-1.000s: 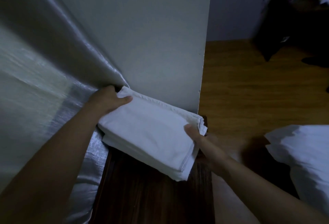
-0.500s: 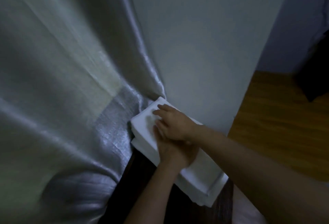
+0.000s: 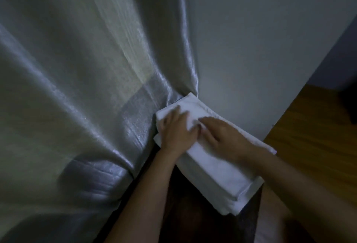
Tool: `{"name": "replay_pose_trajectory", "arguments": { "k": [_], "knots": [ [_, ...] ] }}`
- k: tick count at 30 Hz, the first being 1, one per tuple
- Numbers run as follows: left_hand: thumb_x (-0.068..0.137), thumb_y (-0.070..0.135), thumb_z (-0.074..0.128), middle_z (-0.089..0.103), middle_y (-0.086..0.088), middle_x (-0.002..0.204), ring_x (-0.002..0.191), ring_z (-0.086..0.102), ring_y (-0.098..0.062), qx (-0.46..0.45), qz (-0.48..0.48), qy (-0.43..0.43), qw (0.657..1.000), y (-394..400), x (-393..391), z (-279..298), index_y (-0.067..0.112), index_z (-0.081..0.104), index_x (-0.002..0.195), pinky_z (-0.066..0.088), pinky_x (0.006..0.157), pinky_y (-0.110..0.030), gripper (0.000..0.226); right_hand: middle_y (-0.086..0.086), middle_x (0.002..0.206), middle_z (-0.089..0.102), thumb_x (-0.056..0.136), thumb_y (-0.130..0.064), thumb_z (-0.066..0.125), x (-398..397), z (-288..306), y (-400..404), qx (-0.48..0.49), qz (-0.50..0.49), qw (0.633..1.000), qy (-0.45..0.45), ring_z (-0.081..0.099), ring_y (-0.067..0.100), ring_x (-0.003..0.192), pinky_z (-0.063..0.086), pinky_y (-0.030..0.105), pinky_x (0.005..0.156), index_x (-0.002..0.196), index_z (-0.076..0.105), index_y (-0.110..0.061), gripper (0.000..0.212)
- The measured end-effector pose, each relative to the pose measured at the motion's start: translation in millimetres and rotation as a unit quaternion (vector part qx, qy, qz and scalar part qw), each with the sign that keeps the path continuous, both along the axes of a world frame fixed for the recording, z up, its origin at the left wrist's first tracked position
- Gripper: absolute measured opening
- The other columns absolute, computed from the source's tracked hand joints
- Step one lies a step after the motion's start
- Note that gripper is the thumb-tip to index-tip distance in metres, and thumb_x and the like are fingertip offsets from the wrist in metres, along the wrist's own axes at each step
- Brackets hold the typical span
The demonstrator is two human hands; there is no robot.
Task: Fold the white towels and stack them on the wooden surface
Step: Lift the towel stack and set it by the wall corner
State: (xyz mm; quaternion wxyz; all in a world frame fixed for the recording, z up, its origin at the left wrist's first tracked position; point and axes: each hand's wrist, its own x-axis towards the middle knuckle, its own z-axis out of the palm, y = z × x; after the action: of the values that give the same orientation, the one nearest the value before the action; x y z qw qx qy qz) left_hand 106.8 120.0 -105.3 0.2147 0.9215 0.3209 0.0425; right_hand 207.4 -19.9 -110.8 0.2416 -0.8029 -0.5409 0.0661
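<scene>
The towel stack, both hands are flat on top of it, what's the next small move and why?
Probably sweep both hands toward the near end. The left hand and right hand press only the far half of the towel stack, whose near corner overhangs the wooden surface with uneven layers.

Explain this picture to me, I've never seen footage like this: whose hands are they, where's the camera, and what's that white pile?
The camera sits on a person's head, looking forward and down, so the arms reach in from the bottom. The left hand and right hand lie flat, palms down, on a stack of folded white towels. Nothing is gripped; they look to be pressing or smoothing it. The stack rests on a dark wooden surface, against a pale wall, with a shiny curtain to the left.
</scene>
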Motion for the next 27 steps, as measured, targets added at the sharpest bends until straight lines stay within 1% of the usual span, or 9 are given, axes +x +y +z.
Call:
{"name": "replay_pose_trajectory", "arguments": {
  "k": [3, 6, 9, 11, 16, 18, 20, 23, 27],
  "knots": [
    [0.089, 0.047, 0.068, 0.013, -0.013, 0.167, 0.154, 0.006, -0.021, -0.052, 0.128, -0.16, 0.977, 15, 0, -36, 0.011, 0.031, 0.155, 0.006, 0.124, -0.036, 0.084, 0.016, 0.151, 0.049, 0.106, -0.039, 0.04, -13, -9, -51, -0.058, 0.01, 0.993, -0.103, 0.043, 0.032, 0.142, 0.03, 0.046, 0.119, 0.145, 0.052, -0.012, 0.049],
    [0.083, 0.018, 0.075, 0.027, -0.013, 0.16, 0.145, 0.028, -0.017, -0.161, 0.247, -0.367, 0.882, 1, -2, -57, 0.007, 0.03, 0.153, 0.023, 0.117, -0.023, 0.083, 0.009, 0.132, 0.057, 0.099, -0.042, 0.043, -9, -5, -49, -0.051, -0.005, 0.996, -0.077, 0.053, 0.031, 0.126, 0.04, 0.045, 0.109, 0.129, 0.058, -0.017, 0.042],
    [0.075, 0.032, 0.074, 0.043, -0.01, 0.151, 0.127, 0.053, -0.022, -0.314, 0.326, -0.435, 0.779, -17, -4, -62, 0.015, 0.025, 0.156, 0.046, 0.109, -0.04, 0.096, 0.005, 0.123, 0.059, 0.089, -0.043, 0.051, 5, 6, -19, -0.063, -0.079, 0.994, -0.03, 0.057, 0.031, 0.113, 0.045, 0.042, 0.097, 0.122, 0.062, -0.023, 0.041],
    [0.072, 0.048, 0.074, 0.045, -0.011, 0.15, 0.124, 0.057, -0.026, -0.365, 0.352, -0.437, 0.743, -22, -7, -66, 0.024, 0.024, 0.157, 0.05, 0.104, -0.05, 0.101, 0.011, 0.129, 0.058, 0.092, -0.043, 0.054, 19, 11, 16, -0.082, -0.148, 0.986, 0.004, 0.055, 0.037, 0.117, 0.044, 0.045, 0.099, 0.131, 0.059, -0.019, 0.046],
    [0.069, 0.064, 0.068, 0.044, -0.009, 0.152, 0.131, 0.052, -0.026, -0.385, 0.354, -0.4, 0.752, -21, -12, -73, 0.024, 0.029, 0.154, 0.044, 0.109, -0.051, 0.102, 0.016, 0.144, 0.055, 0.089, -0.074, 0.051, 63, 3, 82, -0.235, -0.174, 0.938, 0.188, 0.056, 0.033, 0.128, 0.044, 0.035, 0.105, 0.145, 0.047, -0.007, 0.087],
    [0.073, 0.071, 0.062, 0.037, -0.006, 0.158, 0.139, 0.043, -0.025, -0.384, 0.34, -0.363, 0.778, -20, -14, -73, 0.027, 0.025, 0.156, 0.038, 0.114, -0.05, 0.101, 0.005, 0.119, 0.072, 0.076, -0.081, 0.061, 78, -2, 90, -0.23, -0.197, 0.898, 0.32, 0.073, 0.021, 0.099, 0.058, 0.028, 0.081, 0.135, 0.059, -0.01, 0.092],
    [0.081, 0.068, 0.058, 0.026, -0.003, 0.163, 0.146, 0.033, -0.024, -0.378, 0.327, -0.341, 0.796, -19, -15, -72, 0.03, 0.018, 0.158, 0.03, 0.118, -0.048, 0.095, 0.0, 0.09, 0.078, 0.062, -0.086, 0.068, 88, -3, 94, -0.25, -0.195, 0.868, 0.383, 0.076, 0.014, 0.071, 0.055, 0.02, 0.052, 0.119, 0.069, -0.016, 0.09],
    [0.091, 0.052, 0.059, 0.024, 0.0, 0.162, 0.144, 0.032, -0.02, -0.365, 0.319, -0.347, 0.803, -13, -10, -73, 0.029, 0.014, 0.159, 0.029, 0.119, -0.044, 0.084, 0.001, 0.093, 0.08, 0.053, -0.09, 0.07, 93, -7, 99, -0.274, -0.167, 0.854, 0.41, 0.078, 0.02, 0.079, 0.055, 0.023, 0.056, 0.109, 0.072, -0.023, 0.087],
    [0.097, 0.047, 0.054, 0.013, 0.007, 0.166, 0.15, 0.022, -0.022, -0.403, 0.329, -0.369, 0.77, -23, 0, -68, 0.039, 0.004, 0.159, 0.025, 0.121, -0.049, 0.08, 0.0, 0.091, 0.08, 0.059, -0.081, 0.074, 91, -19, 97, -0.204, -0.156, 0.871, 0.418, 0.078, 0.016, 0.079, 0.058, 0.026, 0.064, 0.108, 0.074, -0.021, 0.077]
  ]
}}
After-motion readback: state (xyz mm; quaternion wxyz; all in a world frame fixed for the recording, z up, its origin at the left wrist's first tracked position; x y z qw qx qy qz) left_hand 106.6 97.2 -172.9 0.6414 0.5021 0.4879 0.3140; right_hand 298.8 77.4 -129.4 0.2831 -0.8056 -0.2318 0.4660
